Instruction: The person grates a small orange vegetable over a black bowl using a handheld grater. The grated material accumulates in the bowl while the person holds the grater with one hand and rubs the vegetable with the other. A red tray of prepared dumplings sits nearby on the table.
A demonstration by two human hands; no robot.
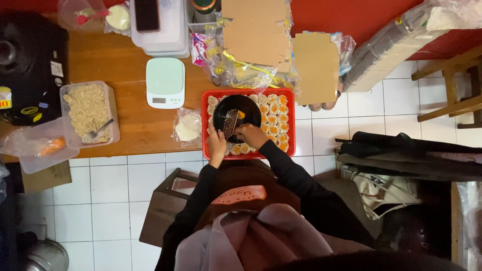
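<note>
A red tray [205,120] on the wooden table holds rows of small dumplings [275,120] topped with orange shreds. A black bowl [247,108] rests on the tray's left half. My left hand [217,143] grips a small metal grater [230,123] that leans over the bowl. My right hand [249,134] is at the bowl's near rim beside the grater, fingers closed; an orange piece [241,115] shows just past its fingertips, and I cannot tell if it is held. Black sleeves cover both of my arms.
Left of the tray lie a plastic bag of round wrappers [188,128], a mint-green kitchen scale [165,83] and a clear tub of filling with a fork [89,110]. Cardboard and plastic bags [256,35] crowd the back. A wooden stool [165,206] stands below.
</note>
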